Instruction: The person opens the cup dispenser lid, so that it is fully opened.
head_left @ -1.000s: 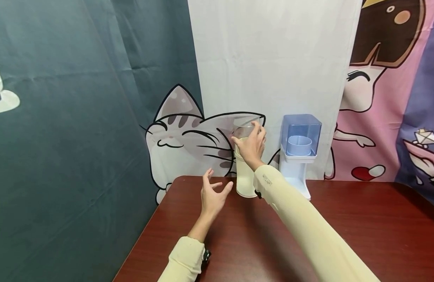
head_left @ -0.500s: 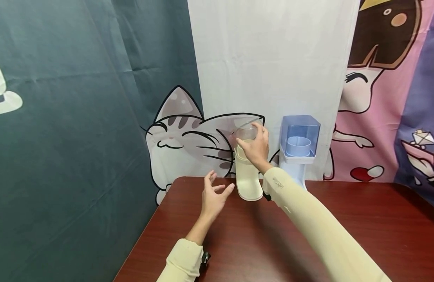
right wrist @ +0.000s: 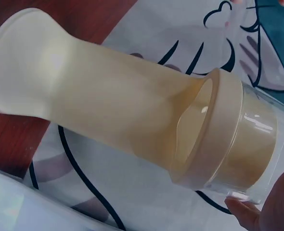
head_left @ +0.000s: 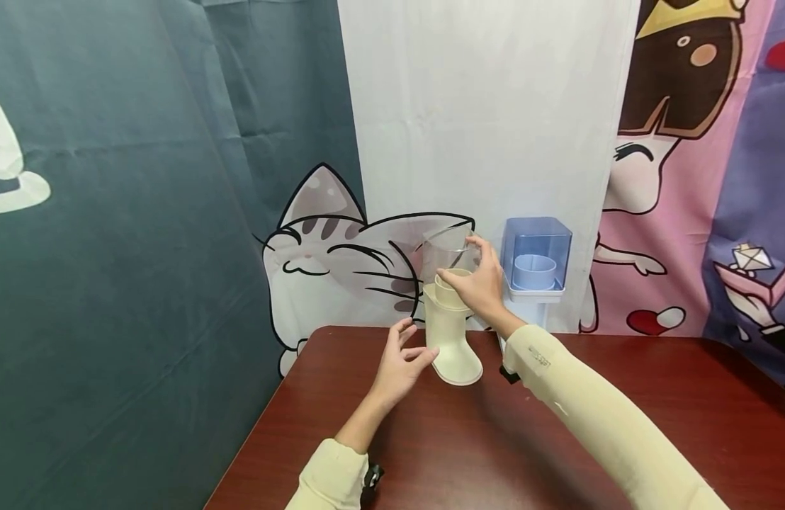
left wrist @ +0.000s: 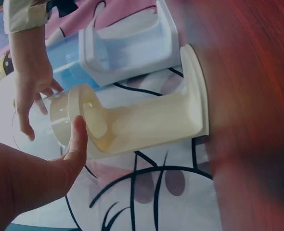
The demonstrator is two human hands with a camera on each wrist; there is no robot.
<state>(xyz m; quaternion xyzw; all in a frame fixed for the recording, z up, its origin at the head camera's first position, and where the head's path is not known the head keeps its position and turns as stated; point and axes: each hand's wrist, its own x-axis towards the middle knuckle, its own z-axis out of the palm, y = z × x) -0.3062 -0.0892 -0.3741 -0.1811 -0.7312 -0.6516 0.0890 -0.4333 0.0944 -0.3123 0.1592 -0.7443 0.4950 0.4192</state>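
Observation:
A cream dispenser (head_left: 447, 327) with a rounded foot and a clear top (head_left: 438, 258) stands near the table's back edge. My right hand (head_left: 480, 285) holds the clear top from the right, thumb in front and fingers bent around the side. My left hand (head_left: 400, 367) is just left of the dispenser, fingers apart and lightly bent, holding nothing. In the left wrist view, my left thumb (left wrist: 77, 144) overlaps the dispenser's collar (left wrist: 76, 103); whether it touches cannot be told. The right wrist view shows the body (right wrist: 127, 96) and, at the lower right, part of my right hand (right wrist: 277, 204).
A second dispenser with a blue clear top (head_left: 536, 248) and white body stands to the right, partly behind my right hand and sleeve. Behind the reddish-brown table (head_left: 443, 453) hangs a printed cloth (head_left: 494, 106) with a cartoon cat and other figures.
The cream dispenser has come forward from the back edge and slightly right, with my right hand still on its top. My left hand has shifted right and up, closer to it. The head view has shifted slightly.

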